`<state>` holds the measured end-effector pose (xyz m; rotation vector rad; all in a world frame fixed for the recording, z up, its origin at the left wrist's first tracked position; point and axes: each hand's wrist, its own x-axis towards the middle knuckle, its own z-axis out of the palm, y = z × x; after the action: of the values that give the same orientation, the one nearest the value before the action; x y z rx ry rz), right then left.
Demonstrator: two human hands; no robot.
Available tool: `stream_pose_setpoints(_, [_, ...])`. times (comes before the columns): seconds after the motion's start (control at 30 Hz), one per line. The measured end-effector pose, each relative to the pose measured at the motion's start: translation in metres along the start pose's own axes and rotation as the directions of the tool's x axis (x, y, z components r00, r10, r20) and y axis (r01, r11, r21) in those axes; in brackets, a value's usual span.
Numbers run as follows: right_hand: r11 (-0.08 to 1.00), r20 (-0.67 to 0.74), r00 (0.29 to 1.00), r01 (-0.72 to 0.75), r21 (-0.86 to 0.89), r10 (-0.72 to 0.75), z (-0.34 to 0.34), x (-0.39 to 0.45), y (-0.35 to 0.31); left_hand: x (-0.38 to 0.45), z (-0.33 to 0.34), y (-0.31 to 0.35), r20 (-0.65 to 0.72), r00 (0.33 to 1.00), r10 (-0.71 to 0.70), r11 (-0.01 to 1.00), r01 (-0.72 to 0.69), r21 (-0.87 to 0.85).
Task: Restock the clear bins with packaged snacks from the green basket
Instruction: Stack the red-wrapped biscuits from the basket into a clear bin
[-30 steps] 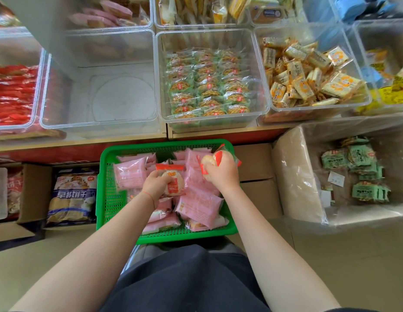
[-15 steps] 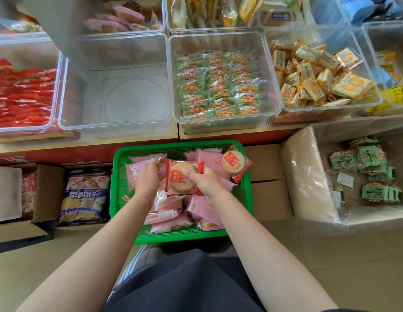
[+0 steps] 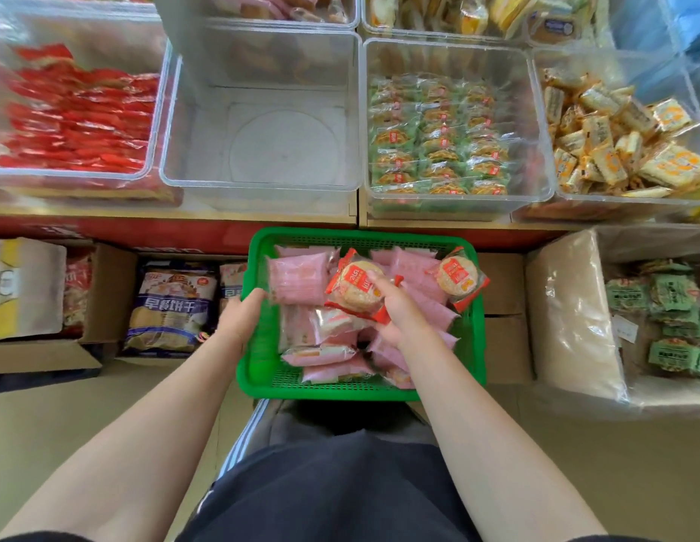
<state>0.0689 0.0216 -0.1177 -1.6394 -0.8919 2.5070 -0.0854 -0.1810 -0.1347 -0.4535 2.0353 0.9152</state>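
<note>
The green basket (image 3: 262, 381) sits on my lap, holding several pink snack packets (image 3: 297, 281). My right hand (image 3: 399, 314) grips a red-wrapped round cracker packet (image 3: 354, 285) just above the pile. A second red cracker packet (image 3: 457, 275) leans against the basket's right rim. My left hand (image 3: 240, 320) is at the basket's left rim with fingers curled over it, fingertips beside a pink packet. On the shelf straight ahead stands a clear bin (image 3: 258, 186) with nothing in it.
Beside that bin are clear bins of red packets (image 3: 74, 119), green-wrapped cakes (image 3: 438, 150) and yellow packets (image 3: 622, 138). Below the shelf are cardboard boxes, a biscuit bag (image 3: 172, 307), and a plastic-lined box of green packets (image 3: 668, 307).
The cracker packet passed from my left hand to my right hand. My left hand moved off the pink packets to the basket's left rim. One red packet now lies at the right rim.
</note>
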Motion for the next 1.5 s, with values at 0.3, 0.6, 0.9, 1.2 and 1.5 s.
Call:
stream_pose_setpoints(0.3, [0.996,0.028,0.995,0.093,-0.002,-0.093,0.060,-0.008,0.009,-0.034,0.007,0.037,0.264,0.954,0.143,0.986,-0.161,0.048])
stream_pose_setpoints(0.6, [0.979,0.324,0.946,0.056,-0.193,0.010,0.216,-0.025,0.037,0.006,-0.155,0.049,0.559,0.781,0.279,0.945,-0.121,-0.303])
stream_pose_setpoints(0.9, [0.992,0.368,0.925,0.060,0.111,-0.097,0.414,-0.022,0.055,0.086,-0.354,0.087,0.418,0.826,0.378,0.894,-0.209,-0.396])
stream_pose_setpoints(1.2, [0.986,0.033,0.987,0.154,0.060,-0.156,0.461,0.004,0.035,0.127,-0.406,0.171,0.095,0.885,0.455,0.830,-0.383,-0.404])
stream_pose_setpoints(1.5, [0.974,0.092,0.971,0.216,0.073,-0.223,0.480,0.035,0.004,0.172,-0.397,0.232,-0.097,0.535,0.839,0.538,-0.790,0.295])
